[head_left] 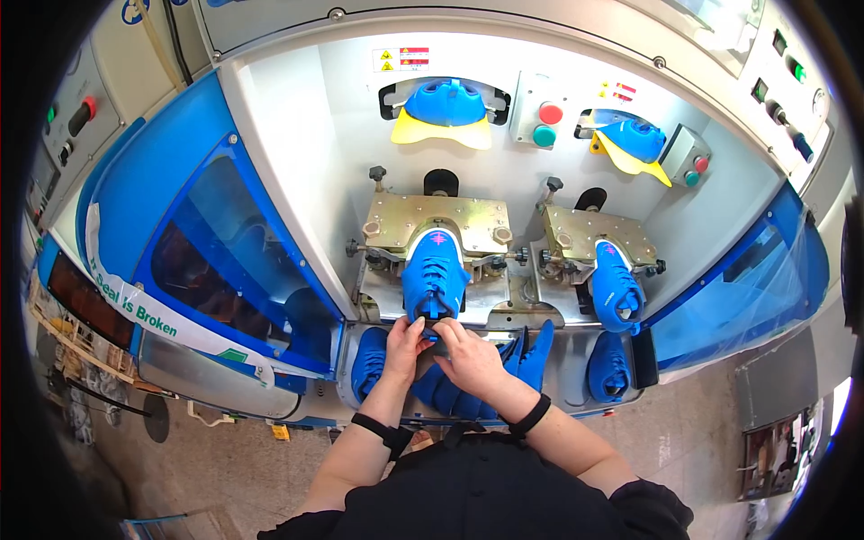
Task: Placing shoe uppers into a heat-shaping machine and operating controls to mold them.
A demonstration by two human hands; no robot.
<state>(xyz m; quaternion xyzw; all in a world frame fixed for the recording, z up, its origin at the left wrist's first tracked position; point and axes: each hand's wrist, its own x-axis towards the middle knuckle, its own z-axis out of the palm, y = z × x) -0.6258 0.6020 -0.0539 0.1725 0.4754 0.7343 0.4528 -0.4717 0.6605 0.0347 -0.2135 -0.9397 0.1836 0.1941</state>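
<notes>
A blue lace-up shoe upper sits toe-first in the left clamping station of the machine, its heel end pointing at me. My left hand pinches the left side of that heel, thumb and fingers closed. From the other side my right hand has its fingers bent over the heel edge. Dark material shows between my two hands, and its exact shape is hard to make out. Beneath my hands lie several blue shoe pieces on the ledge, partly covered by my right arm.
At the right station another blue upper sits in its clamp. Blue-and-yellow moulds protrude from the back wall beside a button box. Single blue uppers lie at the ledge's left and right. Blue side guards flank the bay.
</notes>
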